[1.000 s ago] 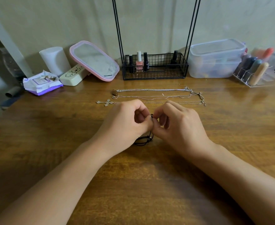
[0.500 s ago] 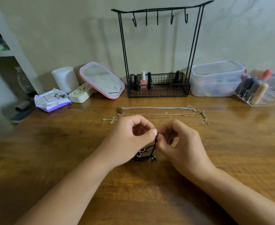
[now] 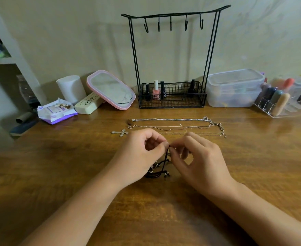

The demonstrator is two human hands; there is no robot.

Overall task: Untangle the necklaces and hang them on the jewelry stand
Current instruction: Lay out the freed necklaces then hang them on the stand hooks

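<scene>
Two bare hands meet over the wooden table (image 3: 39, 174), which holds the black jewelry stand (image 3: 172, 96) at the wall, its five hooks bare. Beside the stand's basket sit a clear lidded tub (image 3: 235, 89) and a pink-framed mirror (image 3: 110, 89). The left hand (image 3: 137, 157) and right hand (image 3: 203, 162) each pinch the top of a black cord necklace (image 3: 159, 167), whose tangled loops trail onto the wood. Just beyond the knuckles lie silver chain necklaces (image 3: 172, 124) stretched flat, and a small cross pendant (image 3: 120, 133).
</scene>
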